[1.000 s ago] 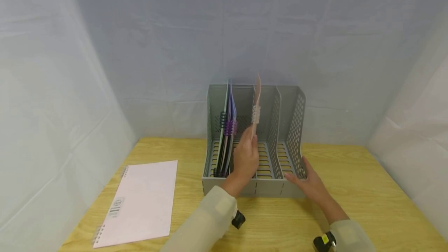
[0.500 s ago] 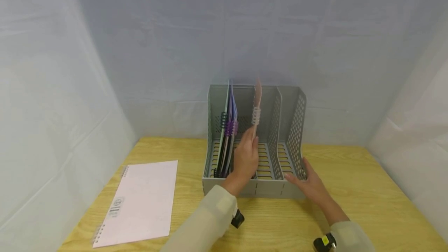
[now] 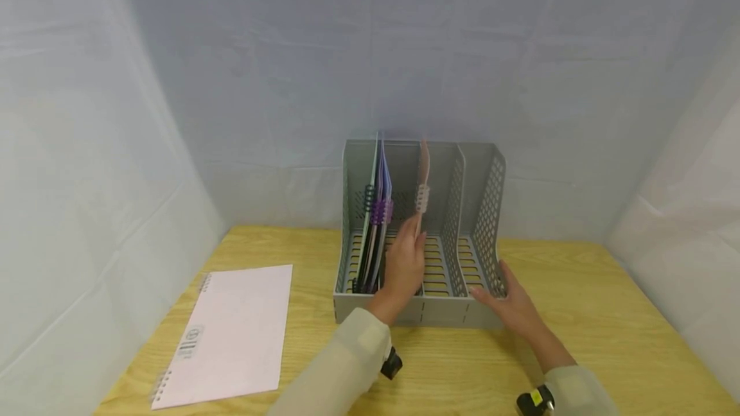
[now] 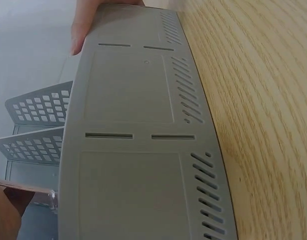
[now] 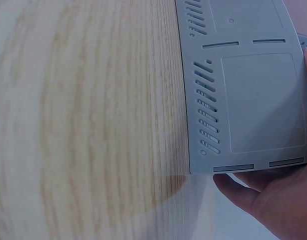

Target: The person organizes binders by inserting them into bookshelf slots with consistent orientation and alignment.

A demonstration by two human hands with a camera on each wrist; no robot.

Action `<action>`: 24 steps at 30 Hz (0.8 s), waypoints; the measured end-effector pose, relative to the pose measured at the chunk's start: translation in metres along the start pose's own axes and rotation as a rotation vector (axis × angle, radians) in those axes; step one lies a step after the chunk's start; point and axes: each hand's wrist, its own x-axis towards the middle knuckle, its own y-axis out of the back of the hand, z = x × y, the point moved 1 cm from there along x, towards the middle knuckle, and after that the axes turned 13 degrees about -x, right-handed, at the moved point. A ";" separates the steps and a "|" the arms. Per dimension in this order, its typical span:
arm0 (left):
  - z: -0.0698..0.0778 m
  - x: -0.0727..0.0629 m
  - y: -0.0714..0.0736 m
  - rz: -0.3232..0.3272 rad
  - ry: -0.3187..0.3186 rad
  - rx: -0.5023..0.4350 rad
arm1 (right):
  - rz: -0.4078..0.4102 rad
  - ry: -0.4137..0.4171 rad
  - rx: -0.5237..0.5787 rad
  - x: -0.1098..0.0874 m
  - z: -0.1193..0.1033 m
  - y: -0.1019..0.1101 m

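Note:
My left hand [image 3: 403, 266] pinches the near edge of a pink spiral notebook [image 3: 424, 162] with a clear coil. The notebook stands upright within the grey file organizer [image 3: 378, 308], beside a perforated divider. In the left wrist view only part of the hand [image 4: 6, 215] and the notebook's edge [image 4: 26, 186] show. With thumb at the front rim and fingers around the side wall, my right hand [image 3: 514, 303] grips the organizer's front right corner. The right wrist view has that hand [image 5: 278, 200] against the organizer's end.
Several notebooks [image 3: 378, 172] with dark and purple coils lean together in the organizer's left part. Another pink spiral notebook [image 3: 237, 332] lies flat on the wooden table [image 3: 462, 371] to the left. White sheeting [image 3: 289, 82] surrounds the table at the back and sides.
The pink notebook in my left hand has moved down into the organizer, and that hand has lowered slightly with it. My right hand has kept its place on the corner.

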 end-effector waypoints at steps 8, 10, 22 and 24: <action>-0.004 -0.004 -0.003 -0.011 0.060 0.000 | 0.000 -0.009 0.006 -0.001 0.000 0.000; -0.006 -0.005 -0.004 -0.013 0.077 -0.003 | 0.003 -0.009 0.005 -0.001 0.000 0.000; -0.013 -0.009 -0.006 -0.033 0.128 -0.027 | 0.003 -0.010 -0.011 -0.001 0.000 0.001; -0.012 -0.011 -0.006 -0.043 0.155 -0.027 | 0.001 -0.010 -0.010 -0.001 0.000 0.001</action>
